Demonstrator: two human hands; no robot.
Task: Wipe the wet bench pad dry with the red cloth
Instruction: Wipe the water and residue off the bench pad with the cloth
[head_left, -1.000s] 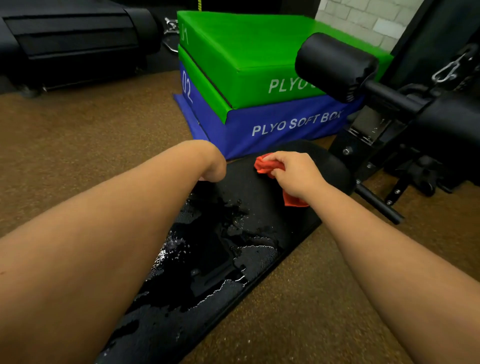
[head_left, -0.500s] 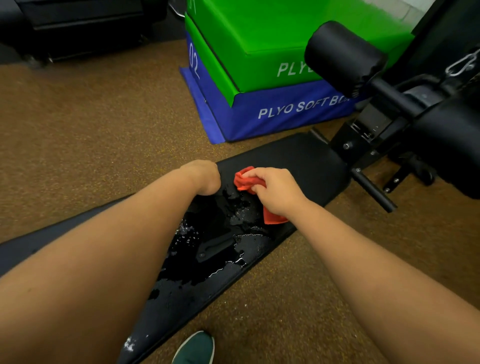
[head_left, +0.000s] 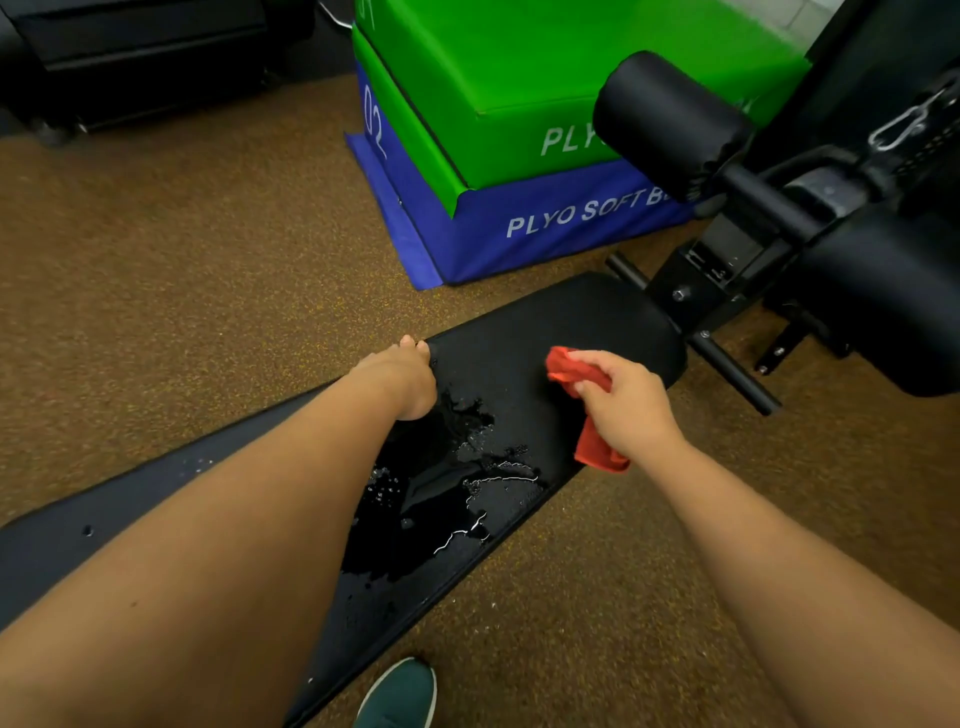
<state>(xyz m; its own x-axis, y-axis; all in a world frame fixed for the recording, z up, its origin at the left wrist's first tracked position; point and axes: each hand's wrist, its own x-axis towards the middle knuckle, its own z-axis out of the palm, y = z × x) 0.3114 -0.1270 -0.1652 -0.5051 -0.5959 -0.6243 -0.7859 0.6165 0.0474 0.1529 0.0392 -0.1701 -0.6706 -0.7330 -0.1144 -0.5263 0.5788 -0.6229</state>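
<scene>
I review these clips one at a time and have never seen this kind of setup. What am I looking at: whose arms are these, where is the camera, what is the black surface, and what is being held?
There is no machine here: a person wears one wide-angle camera on the head, so you look forward and down along their own two forearms.

The long black surface is a padded gym bench pad, seen from above. Glossy patches and beads in its middle are a water puddle; the end towards the bench's frame looks matte.

The right hand grips a bunched red cloth over the pad's near edge. The left hand rests at the pad's far edge, with fingertips curled over it.

Behind stand a green plyo box stacked on a blue plyo box, and a black roller pad on the bench's frame. A green shoe shows at the bottom.
</scene>
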